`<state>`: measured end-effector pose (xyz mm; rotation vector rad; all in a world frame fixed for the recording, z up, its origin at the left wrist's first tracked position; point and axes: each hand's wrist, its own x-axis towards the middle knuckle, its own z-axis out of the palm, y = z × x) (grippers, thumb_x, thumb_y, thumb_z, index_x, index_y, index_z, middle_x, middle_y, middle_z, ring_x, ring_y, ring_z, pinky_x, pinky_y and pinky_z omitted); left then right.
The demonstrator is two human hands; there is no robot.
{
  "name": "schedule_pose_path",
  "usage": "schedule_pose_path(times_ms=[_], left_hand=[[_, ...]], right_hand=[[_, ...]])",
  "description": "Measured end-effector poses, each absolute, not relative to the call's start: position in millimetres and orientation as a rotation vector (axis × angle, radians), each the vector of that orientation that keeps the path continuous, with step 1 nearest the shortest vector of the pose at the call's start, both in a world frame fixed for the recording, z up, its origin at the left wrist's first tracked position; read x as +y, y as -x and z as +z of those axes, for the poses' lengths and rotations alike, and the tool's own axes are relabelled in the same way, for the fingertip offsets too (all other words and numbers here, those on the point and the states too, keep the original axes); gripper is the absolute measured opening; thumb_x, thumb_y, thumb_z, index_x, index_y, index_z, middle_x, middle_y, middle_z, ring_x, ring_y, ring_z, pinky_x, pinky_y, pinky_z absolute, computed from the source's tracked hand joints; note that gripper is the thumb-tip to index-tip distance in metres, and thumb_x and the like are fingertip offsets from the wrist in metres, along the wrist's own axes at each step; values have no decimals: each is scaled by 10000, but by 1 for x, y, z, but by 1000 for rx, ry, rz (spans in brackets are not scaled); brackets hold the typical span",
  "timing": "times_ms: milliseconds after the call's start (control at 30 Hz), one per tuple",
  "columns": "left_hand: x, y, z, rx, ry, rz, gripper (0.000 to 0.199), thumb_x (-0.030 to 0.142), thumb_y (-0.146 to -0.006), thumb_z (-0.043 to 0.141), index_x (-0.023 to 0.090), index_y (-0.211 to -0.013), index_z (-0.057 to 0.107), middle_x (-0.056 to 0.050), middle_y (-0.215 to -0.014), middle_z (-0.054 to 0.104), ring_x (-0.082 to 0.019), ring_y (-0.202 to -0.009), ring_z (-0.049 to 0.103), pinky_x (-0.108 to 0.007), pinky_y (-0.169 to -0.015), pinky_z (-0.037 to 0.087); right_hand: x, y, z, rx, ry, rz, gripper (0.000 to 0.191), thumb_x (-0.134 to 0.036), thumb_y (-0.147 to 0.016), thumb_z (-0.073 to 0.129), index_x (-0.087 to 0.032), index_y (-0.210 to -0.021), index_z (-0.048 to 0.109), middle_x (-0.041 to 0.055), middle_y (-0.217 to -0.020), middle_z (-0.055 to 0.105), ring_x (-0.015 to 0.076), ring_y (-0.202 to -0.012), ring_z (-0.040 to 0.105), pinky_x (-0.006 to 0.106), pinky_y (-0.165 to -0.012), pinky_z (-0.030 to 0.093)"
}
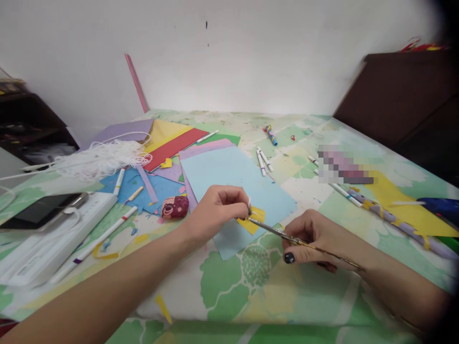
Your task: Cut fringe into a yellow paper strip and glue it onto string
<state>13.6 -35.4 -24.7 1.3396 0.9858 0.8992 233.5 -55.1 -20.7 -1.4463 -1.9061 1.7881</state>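
Near the middle, my left hand (227, 208) pinches a small piece of yellow paper (255, 225) above a light blue sheet (222, 177). My right hand (310, 241) is closed around a pair of slim metal scissors (276, 232). The scissors point left, and their tip is at the yellow piece, close to my left fingertips. Whether the blades are apart is too small to tell.
On the left lie a white power strip (53, 248), a phone (45, 210), white cord (100, 157), coloured papers and a dark red pouch (175, 207). Markers (264, 161) lie behind my hands. A decorated purple roll (394, 220) and yellow paper (405, 205) are at right.
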Motion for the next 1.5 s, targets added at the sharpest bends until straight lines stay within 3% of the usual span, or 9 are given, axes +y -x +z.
schedule_pose_path(times_ms=[333, 967, 1133, 1267, 1367, 1500], left_hand=[[-36, -14, -25, 993, -1346, 879, 106, 116, -632, 556, 173, -591, 634, 2, -582, 585, -124, -585, 496, -242, -567, 363], [-34, -16, -26, 1019, -1287, 960, 110, 109, -636, 570, 173, -570, 631, 26, -551, 551, -95, -556, 455, -219, -545, 338], [-32, -16, -29, 1026, -1175, 1115, 88, 124, -672, 619, 173, -606, 654, 35, -550, 547, -81, -562, 451, -204, -556, 349], [-34, -19, -35, 925, -1113, 1206, 69, 149, -708, 656, 182, -654, 683, 33, -592, 592, -74, -593, 503, -195, -608, 399], [-39, -23, -37, 882, -1081, 1233, 62, 159, -723, 673, 180, -668, 694, 31, -615, 624, -66, -607, 537, -178, -628, 428], [-44, -27, -38, 851, -1041, 1269, 47, 159, -722, 691, 177, -680, 700, 34, -623, 642, -55, -607, 562, -155, -632, 450]], right_hand=[[-53, -236, -22, -1892, 1418, 1813, 318, -436, -670, 714, -145, -623, 595, -88, -390, 381, 30, -297, 293, 163, -298, 205], [-55, -238, -23, -2039, 1309, 1794, 307, -410, -702, 688, -145, -618, 559, -76, -441, 370, 37, -366, 254, 188, -347, 162], [-63, -235, -29, -1966, 1170, 1582, 346, -396, -714, 663, -172, -602, 424, -76, -511, 291, 58, -466, 232, 200, -397, 158], [-69, -227, -33, -1987, 1276, 1102, 376, -399, -757, 603, -186, -577, 351, -66, -530, 265, 71, -491, 231, 209, -418, 188], [-72, -222, -35, -2072, 1343, 767, 387, -370, -747, 605, -181, -534, 343, -68, -491, 235, 72, -483, 209, 214, -423, 189], [-72, -220, -37, -2097, 1360, 653, 377, -372, -742, 612, -172, -523, 378, -74, -461, 240, 62, -453, 204, 198, -399, 186]])
